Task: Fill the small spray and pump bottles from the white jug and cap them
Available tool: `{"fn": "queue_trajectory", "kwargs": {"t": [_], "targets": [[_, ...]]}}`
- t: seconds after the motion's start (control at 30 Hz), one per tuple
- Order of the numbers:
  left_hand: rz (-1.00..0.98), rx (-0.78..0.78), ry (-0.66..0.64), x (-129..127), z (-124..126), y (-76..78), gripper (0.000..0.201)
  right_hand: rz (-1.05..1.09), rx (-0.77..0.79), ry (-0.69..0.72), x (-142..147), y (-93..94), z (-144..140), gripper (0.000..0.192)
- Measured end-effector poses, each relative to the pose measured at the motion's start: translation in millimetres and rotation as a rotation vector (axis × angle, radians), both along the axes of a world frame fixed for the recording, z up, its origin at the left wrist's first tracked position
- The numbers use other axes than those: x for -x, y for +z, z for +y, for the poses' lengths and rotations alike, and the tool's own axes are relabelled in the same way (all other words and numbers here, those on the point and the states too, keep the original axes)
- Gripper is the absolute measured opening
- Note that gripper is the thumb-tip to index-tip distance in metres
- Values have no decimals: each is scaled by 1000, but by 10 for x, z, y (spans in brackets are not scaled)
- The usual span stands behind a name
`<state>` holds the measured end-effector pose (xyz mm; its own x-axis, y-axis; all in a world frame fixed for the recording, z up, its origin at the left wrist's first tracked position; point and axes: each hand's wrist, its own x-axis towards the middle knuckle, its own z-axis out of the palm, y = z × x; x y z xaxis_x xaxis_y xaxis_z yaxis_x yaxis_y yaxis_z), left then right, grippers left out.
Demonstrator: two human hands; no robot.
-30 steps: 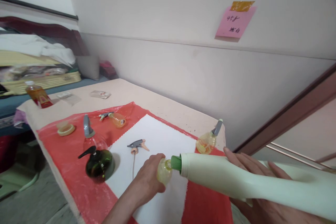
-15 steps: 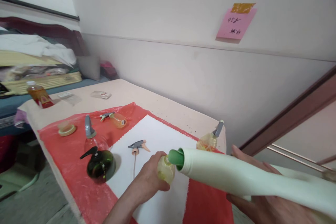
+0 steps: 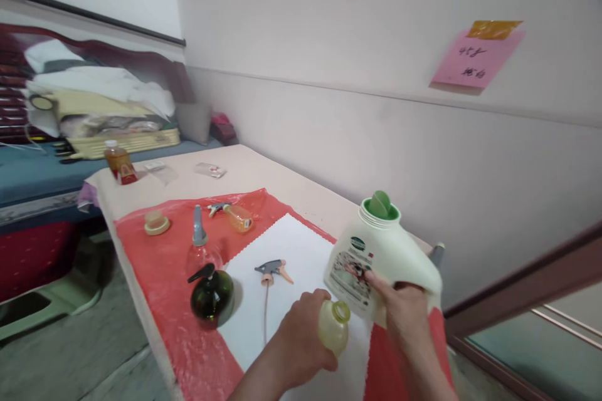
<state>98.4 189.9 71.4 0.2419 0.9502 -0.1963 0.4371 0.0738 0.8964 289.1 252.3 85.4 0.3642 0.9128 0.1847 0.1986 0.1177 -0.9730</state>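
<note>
My left hand grips a small round yellow bottle with an open neck, over the white sheet. My right hand holds a large pale green detergent jug upright, its green spout pointing up, just right of the small bottle. A loose grey and orange spray head with its tube lies on the white sheet, left of my hands.
On the red plastic sheet stand a dark green pump bottle, a clear spray bottle, a lying orange spray bottle and a small cap. An orange drink bottle stands at the table's far end. A wall runs behind.
The jug has swung from lying tilted with its spout at the small bottle's neck to upright, away from it. The view has shifted so everything sits further right.
</note>
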Motion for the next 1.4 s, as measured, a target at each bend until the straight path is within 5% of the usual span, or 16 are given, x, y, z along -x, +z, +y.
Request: {"fn": "queue_trajectory", "kwargs": {"t": [0.13,0.27,0.63,0.8,0.93,1.1,1.23,1.4], "targets": [[-23,18,5,4,-3,5,82,43,45,10,238,-252,400,72],[-6,18,-5,-8,1,27,83,-17,98,-49,196,-407,493,75],[106,0,11,-140,24,-80,78,62,234,41,-81,-703,-564,68],[257,82,-59,-199,75,-117,95,196,274,208,-121,-809,-623,60],[285,43,-61,35,103,-74,113,200,277,253,-117,-817,-570,53],[477,-73,278,421,276,-98,53,146,274,274,-128,-810,-586,57],[620,-77,355,424,405,-273,47,58,316,358,-119,-758,-633,69],[555,-94,425,384,487,-463,34,-89,430,496,-11,-635,-733,99]]}}
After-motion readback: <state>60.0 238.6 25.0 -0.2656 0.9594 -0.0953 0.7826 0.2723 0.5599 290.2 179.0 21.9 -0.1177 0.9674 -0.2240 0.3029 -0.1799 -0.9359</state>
